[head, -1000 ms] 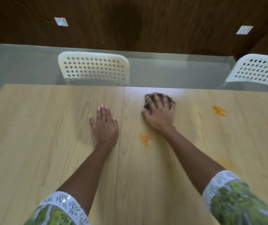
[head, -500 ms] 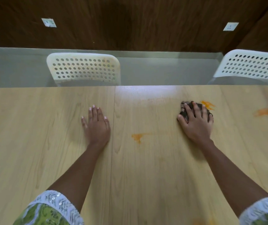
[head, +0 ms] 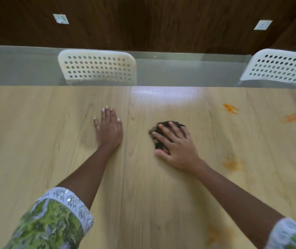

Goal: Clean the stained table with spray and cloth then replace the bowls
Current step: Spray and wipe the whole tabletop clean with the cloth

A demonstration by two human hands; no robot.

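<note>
— Since half a second ago the right hand (head: 177, 146) has slid the cloth (head: 163, 133) leftward, away from the orange marks at the right of the frame and toward the middle seam; the smear that sat near centre no longer shows.

— And the left of the picture?

— At lower left, a green patterned sleeve (head: 52, 221) with a white cuff. Its arm runs up to the left hand (head: 109, 128), which lies flat on the table (head: 35, 141) just left of the seam, fingers straight and close together, holding nothing, in the same spot as before.

— Then the cloth?

— Centre-right, a dark bunched cloth under the right hand. Those fingers are spread apart and pressed flat on top of it, thumb out to the lower left on the wood.

— Further right?

— Orange stains (head: 230, 108) toward the upper right edge, a fainter one at mid right, more along the bottom right.

— Above the table?

— A white perforated chair back (head: 97, 69) at upper centre-left, another chair (head: 283, 67) at upper right, with a dark wood wall behind them.
</note>
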